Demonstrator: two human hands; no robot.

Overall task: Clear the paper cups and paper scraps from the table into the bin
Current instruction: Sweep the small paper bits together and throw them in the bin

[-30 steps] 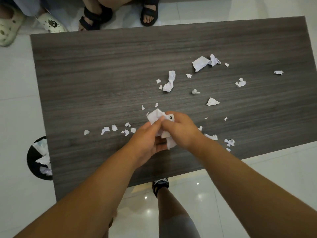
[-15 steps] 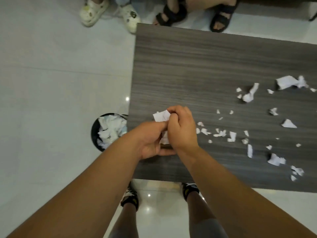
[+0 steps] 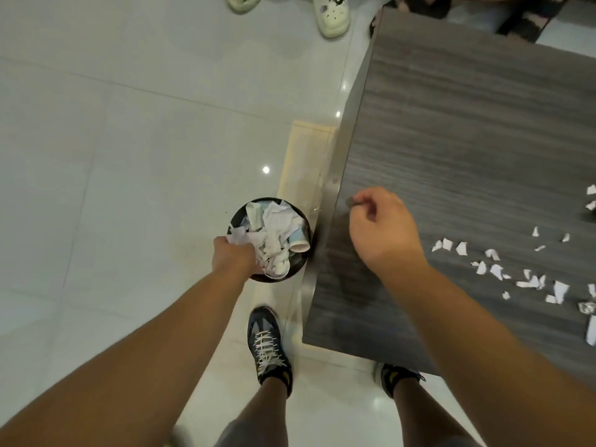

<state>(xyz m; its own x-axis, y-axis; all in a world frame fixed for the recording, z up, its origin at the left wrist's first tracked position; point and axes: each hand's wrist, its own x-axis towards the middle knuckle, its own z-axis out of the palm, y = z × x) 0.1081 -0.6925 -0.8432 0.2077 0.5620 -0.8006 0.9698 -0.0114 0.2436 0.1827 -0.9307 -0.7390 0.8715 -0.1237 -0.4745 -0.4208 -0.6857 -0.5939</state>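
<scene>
Pale clogs (image 3: 332, 15) and dark sandals (image 3: 529, 24) on white floor (image 3: 129, 140).

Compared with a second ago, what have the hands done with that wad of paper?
Both hands held the wad over the table then. Now the left hand has carried it left and down to the bin, fingers at the paper heap; whether it has let go is unclear. The right hand has let go and hovers loosely curled near the table edge. The paper scraps are still scattered on the table.
</scene>
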